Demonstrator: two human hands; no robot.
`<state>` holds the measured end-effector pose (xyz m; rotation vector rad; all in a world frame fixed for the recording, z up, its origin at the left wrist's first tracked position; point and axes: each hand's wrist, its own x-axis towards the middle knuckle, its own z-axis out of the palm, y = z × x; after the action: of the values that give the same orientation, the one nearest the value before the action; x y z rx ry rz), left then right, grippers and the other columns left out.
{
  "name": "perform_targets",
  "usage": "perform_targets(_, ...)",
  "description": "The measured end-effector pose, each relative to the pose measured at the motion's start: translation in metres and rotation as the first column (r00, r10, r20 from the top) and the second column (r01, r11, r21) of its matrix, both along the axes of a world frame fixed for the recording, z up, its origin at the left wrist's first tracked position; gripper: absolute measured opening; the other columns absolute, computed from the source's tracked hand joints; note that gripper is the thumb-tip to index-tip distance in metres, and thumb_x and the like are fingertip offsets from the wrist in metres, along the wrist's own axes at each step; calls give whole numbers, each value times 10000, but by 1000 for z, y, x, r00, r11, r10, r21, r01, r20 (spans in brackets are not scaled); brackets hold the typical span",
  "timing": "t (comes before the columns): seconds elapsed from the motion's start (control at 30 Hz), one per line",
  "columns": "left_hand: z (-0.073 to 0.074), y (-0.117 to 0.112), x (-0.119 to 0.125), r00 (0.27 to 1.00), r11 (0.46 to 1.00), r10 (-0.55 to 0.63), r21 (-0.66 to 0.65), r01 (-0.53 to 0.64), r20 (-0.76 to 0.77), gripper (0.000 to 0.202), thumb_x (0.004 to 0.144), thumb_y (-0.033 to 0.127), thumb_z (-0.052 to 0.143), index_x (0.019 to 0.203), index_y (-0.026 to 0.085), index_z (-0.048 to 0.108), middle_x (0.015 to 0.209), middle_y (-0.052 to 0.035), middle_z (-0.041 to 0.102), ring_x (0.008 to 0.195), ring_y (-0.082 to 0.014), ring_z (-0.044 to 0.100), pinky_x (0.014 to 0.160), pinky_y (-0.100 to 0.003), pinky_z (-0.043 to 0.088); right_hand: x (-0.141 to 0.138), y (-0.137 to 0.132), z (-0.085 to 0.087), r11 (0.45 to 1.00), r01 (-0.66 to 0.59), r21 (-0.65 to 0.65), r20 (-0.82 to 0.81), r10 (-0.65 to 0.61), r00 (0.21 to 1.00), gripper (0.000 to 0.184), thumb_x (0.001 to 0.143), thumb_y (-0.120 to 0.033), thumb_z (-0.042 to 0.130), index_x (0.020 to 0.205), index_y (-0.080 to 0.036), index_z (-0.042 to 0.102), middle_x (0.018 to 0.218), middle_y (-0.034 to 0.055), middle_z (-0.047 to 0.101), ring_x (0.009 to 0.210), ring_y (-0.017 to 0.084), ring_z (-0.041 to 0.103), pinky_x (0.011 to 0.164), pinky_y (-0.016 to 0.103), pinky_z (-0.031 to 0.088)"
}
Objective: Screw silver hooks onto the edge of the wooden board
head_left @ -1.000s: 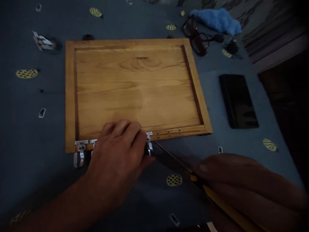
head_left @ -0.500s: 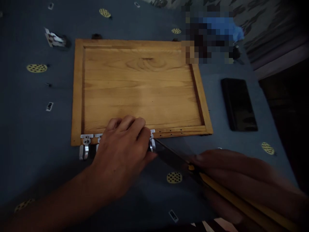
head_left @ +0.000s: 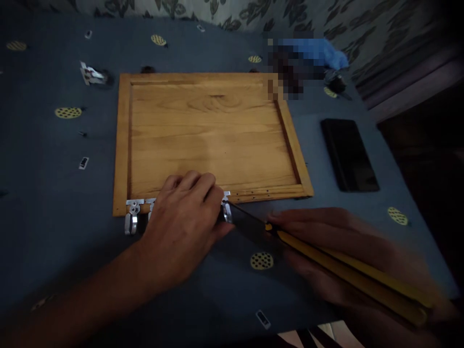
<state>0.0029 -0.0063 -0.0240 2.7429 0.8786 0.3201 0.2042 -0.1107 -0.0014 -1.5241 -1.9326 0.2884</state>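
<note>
A framed wooden panel [head_left: 203,130] lies flat on the patterned cloth, with silver metal hinges [head_left: 133,217] along its near edge. My left hand [head_left: 181,229] is closed over that edge, its curled fingers and thumb gripping a hinge [head_left: 226,210] and hiding most of the hardware beneath. In my right hand [head_left: 348,234], blurred by motion, is a screwdriver [head_left: 333,263] with a yellow and black handle. Its thin shaft slants up to the left, and the tip meets the hinge beside my left fingers. Small dark holes dot the edge to the right of it.
Beyond the panel's left corner lies a loose metal hinge [head_left: 94,75]. A small dark screw [head_left: 83,133] rests on the cloth. To the right is a flat black rectangular object [head_left: 350,154]. A blue item [head_left: 335,54], partly pixelated, sits at the back right near the wall.
The camera view has shifted slightly. My right hand and the screwdriver handle appear further left, with more handle showing. The left hand keeps its grip, and the tip stays at the hinge.
</note>
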Motion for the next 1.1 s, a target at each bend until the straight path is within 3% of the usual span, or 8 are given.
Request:
perform_targets(0.1, 1, 0, 0, 1000, 1000, 5, -23, -6, -21, 309, 797, 346, 832, 985, 163, 669, 984, -54, 666, 962, -298, 611, 808, -439, 464, 1, 2, -6, 995, -97, 20, -10, 97, 995, 190, 959, -318, 662, 1134, -245, 673, 1074, 53, 787, 911, 201, 782, 808, 280, 678)
perform_targets(0.2, 4, 0, -1, 999, 998, -1, -58, -1, -35, 331, 801, 365, 827, 988, 153, 652, 997, -66, 661, 963, -306, 613, 816, -446, 473, -3, 7, -10, 982, -96, 165, -44, 105, 993, 164, 975, -298, 643, 1112, -209, 658, 1008, 60, 788, 901, 184, 778, 807, 265, 673)
perform_targets(0.5, 22, 21, -18, 998, 966, 19, -260, -3, 57, 365, 833, 479, 771, 1023, 189, 657, 1006, -31, 675, 928, -238, 651, 773, -361, 502, -13, 12, -12, 954, -73, 290, 16, 72, 997, 129, 970, -277, 635, 1084, -226, 670, 941, 46, 792, 809, 197, 784, 728, 279, 685)
perform_targets(0.7, 28, 62, -48, 954, 929, 226, -337, -151, 195, 321, 862, 466, 650, 1023, 195, 711, 1040, -62, 749, 965, -241, 685, 839, -375, 517, -19, 10, -12, 952, 24, 306, -35, -14, 999, 278, 905, -110, 686, 1115, -292, 671, 964, -3, 799, 819, 199, 775, 701, 313, 671)
perform_targets(0.8, 24, 79, -71, 905, 885, 367, -381, -269, 216, 299, 855, 461, 626, 940, 189, 716, 962, -66, 753, 874, -232, 685, 789, -371, 524, -19, 14, -12, 935, -12, 355, -59, 36, 998, 285, 892, -106, 701, 1113, -285, 677, 948, 0, 801, 779, 199, 775, 679, 319, 670)
perform_targets(0.9, 21, 80, -87, 868, 870, 436, -360, -337, 239, 276, 869, 438, 632, 990, 204, 713, 1014, -61, 748, 905, -225, 683, 825, -379, 521, -17, 17, -14, 924, -34, 382, -67, 64, 996, 245, 897, -121, 707, 1107, -244, 676, 907, 18, 790, 743, 176, 759, 647, 290, 651)
perform_targets(1.0, 19, 59, -87, 890, 911, 380, -270, -312, 253, 284, 893, 445, 648, 1017, 197, 710, 1060, -71, 729, 969, -236, 659, 856, -388, 514, -16, 18, -16, 916, -15, 400, -113, 65, 992, 260, 891, -104, 707, 1116, -232, 672, 885, 28, 775, 723, 168, 740, 613, 283, 627)
perform_targets(1.1, 16, 29, -71, 968, 991, 129, -62, -118, 216, 402, 902, 514, 673, 1113, 172, 683, 1104, -94, 700, 1077, -270, 605, 935, -434, 496, -16, 17, -19, 913, 3, 407, -124, 52, 991, 302, 885, -82, 703, 1135, -248, 667, 883, 23, 768, 722, 169, 730, 612, 290, 620)
